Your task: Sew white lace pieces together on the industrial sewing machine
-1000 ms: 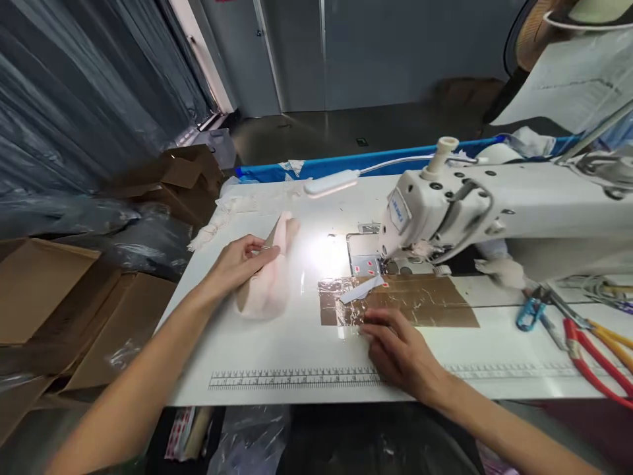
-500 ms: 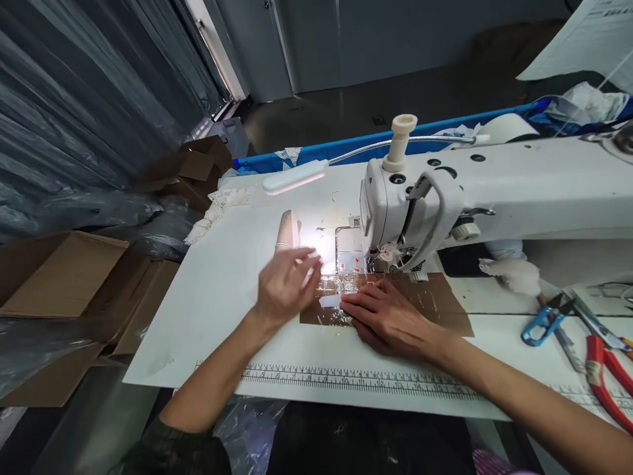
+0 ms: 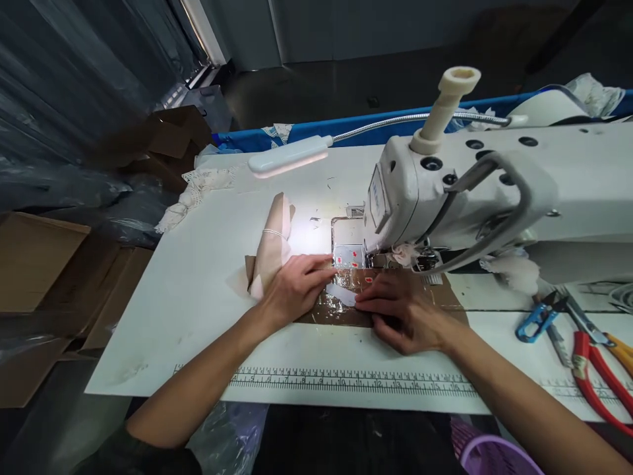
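Note:
My left hand [image 3: 299, 284] lies palm down with fingers stretched out, its tips at the left end of a small white strip [image 3: 341, 295]. The strip's right end is at the fingertips of my right hand [image 3: 408, 309], which are bent together on it; the thumb's contact is hard to see. Beneath both hands is a brown sheet covered with shiny clear tape [image 3: 341, 315], in front of the sewing machine [image 3: 395, 191]. Small red marks [image 3: 355, 264] dot the machine's plate. A rolled beige fabric bundle [image 3: 271, 247] with a thin band lies beside my left hand.
A lamp [image 3: 289, 157] on a bendy metal neck lights the needle area. To the right lie blue thread snips [image 3: 537, 323] and red-handled pliers [image 3: 593, 369]. Lace [image 3: 190, 198] rests at the far left edge. A printed ruler [image 3: 341, 381] runs along the front edge.
My left hand has come down onto the brown sheet from above it. The white strip now lies slanted, and my right hand's fingers are more bent. The view has shifted closer to the machine.

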The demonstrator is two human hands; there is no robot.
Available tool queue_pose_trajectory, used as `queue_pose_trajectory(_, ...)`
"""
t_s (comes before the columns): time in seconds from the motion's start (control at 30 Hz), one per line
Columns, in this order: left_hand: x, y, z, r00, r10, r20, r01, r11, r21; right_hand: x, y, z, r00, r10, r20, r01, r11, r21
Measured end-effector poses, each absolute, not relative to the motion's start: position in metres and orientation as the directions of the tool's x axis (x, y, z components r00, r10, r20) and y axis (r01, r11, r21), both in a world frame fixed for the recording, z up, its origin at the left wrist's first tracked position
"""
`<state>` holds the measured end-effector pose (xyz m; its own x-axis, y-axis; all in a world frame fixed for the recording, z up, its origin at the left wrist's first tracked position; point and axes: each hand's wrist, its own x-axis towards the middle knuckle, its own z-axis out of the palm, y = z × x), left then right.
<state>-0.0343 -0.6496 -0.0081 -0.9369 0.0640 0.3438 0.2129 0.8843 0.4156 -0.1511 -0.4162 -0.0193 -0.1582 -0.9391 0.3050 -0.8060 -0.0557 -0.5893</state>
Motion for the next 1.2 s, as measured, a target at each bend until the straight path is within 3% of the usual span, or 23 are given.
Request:
queue_pose_trajectory(0.1,-0.037,-0.654,-0.005,-0.917,-0.180,0.356,0.006,0.886,0.464,-0.145,-0.417,-0.016,-0.156,-0.938,0.310,-0.802,-0.063,-0.594)
queue_pose_trajectory(0.23,-0.039,-0.647,0.000,-0.876,-0.262,0.404,-0.014,0.852,0.523,-0.145,-0.417,-0.012,-0.161,-0.895,0.417,-0.819,-0.115,-0.562)
queue_pose_trajectory(0.37,-0.048,-0.631,0.004,-0.907,-0.145,0.395,0.120,0.811,0.573,-0.146,-0.417,-0.012,-0.122,-0.912,0.393,-0.838,-0.117,-0.533)
queue_pose_trajectory(0.5,-0.073,-0.618,0.006,-0.966,-0.006,0.258,0.144,0.818,0.557,-0.143,-0.417,-0.013,-0.078,-0.935,0.346,-0.878,-0.100,-0.468)
queue_pose_trajectory(0.67,-0.103,-0.611,0.007,-0.988,-0.057,0.141,0.007,0.907,0.421,-0.143,-0.414,-0.011,-0.095,-0.944,0.316,-0.909,-0.047,-0.414)
queue_pose_trajectory(0.77,-0.109,-0.613,0.009,-0.995,-0.077,0.069,-0.033,0.868,0.495,-0.146,-0.412,-0.010,-0.105,-0.945,0.310,-0.910,-0.034,-0.413)
queue_pose_trajectory(0.9,-0.112,-0.619,0.015,-1.000,0.016,-0.009,0.009,0.833,0.553,-0.149,-0.411,-0.012,-0.146,-0.930,0.339,-0.923,0.005,-0.384)
queue_pose_trajectory(1.07,-0.117,-0.630,0.015,-0.968,0.252,0.016,0.241,0.901,0.362,-0.152,-0.412,-0.016,-0.158,-0.914,0.374,-0.937,0.020,-0.348)
queue_pose_trajectory(1.2,-0.118,-0.634,0.004,-0.970,0.234,0.061,0.242,0.939,0.245,-0.156,-0.412,-0.020,-0.163,-0.906,0.391,-0.948,0.035,-0.316)
